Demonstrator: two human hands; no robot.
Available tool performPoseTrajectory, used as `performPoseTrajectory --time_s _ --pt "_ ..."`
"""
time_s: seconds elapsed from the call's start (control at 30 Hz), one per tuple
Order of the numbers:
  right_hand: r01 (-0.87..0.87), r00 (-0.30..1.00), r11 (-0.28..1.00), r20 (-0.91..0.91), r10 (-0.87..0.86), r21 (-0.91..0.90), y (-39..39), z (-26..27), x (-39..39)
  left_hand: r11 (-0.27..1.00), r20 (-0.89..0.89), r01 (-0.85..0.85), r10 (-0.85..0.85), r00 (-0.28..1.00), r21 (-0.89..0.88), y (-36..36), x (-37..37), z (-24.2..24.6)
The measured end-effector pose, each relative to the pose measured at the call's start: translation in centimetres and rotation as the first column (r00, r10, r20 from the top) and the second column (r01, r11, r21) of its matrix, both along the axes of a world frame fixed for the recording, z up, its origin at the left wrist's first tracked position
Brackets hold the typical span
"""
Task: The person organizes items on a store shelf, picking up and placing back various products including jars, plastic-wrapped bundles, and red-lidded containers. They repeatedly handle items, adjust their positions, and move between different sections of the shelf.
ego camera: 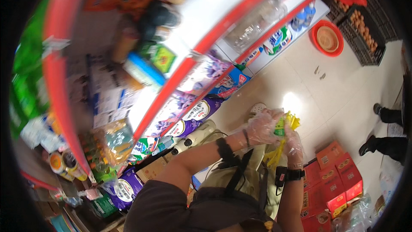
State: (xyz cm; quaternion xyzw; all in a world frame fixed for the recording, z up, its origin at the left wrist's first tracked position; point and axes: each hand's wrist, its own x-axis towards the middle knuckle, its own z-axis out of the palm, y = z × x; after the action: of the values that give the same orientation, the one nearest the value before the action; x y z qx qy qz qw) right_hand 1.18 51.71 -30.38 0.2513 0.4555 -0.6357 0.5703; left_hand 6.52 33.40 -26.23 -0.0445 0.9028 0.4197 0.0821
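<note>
Both my hands wear clear plastic gloves and meet in front of my body. My left hand (262, 127) is closed around a small green packet (279, 127) that bears writing. Against the packet, my right hand (294, 146) grips a bunched yellow plastic item (292, 121). Its crinkled top sticks up above the fingers, and a yellow strip hangs down between my wrists. Whether the green and yellow parts are one piece, I cannot tell. The fingertips are partly hidden by the gloves and blur.
Red-edged shelves (225, 27) with bagged detergent (201, 108) run along my left. Red cartons (333, 177) are stacked at my right. Farther off are a red basin (327, 38) and a black crate of eggs (363, 35). Another person's legs (391, 148) show at the right edge.
</note>
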Motion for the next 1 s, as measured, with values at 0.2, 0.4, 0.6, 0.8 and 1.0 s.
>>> performPoseTrajectory --time_s 0.2,0.4,0.6,0.8,1.0 --pt "-0.409 0.821 0.872 -0.525 0.224 -0.269 -5.5 12.8 -1.5 0.958 -0.195 -0.205 0.166 0.967 -0.200 -5.3 4.3 16.0" --pt "-0.422 0.812 0.906 -0.458 0.362 -0.033 -7.0 21.3 -2.8 0.478 -0.110 -0.352 0.462 0.880 -0.805 -19.0 3.8 20.6" --pt "-0.269 0.745 0.952 -0.657 0.112 -0.143 -8.8 27.1 -4.5 0.546 0.092 -0.251 0.525 0.846 -0.799 -25.9 2.3 19.1" --pt "-0.258 0.729 0.942 -0.683 0.044 -0.215 -10.2 30.7 -5.0 0.601 0.135 -0.293 0.564 0.815 -0.743 -25.9 1.4 20.5" --pt "-0.216 0.670 0.934 -0.739 -0.070 -0.284 -10.7 31.9 -4.7 0.804 -0.186 -0.593 0.578 0.794 -0.033 -20.0 4.8 26.0"
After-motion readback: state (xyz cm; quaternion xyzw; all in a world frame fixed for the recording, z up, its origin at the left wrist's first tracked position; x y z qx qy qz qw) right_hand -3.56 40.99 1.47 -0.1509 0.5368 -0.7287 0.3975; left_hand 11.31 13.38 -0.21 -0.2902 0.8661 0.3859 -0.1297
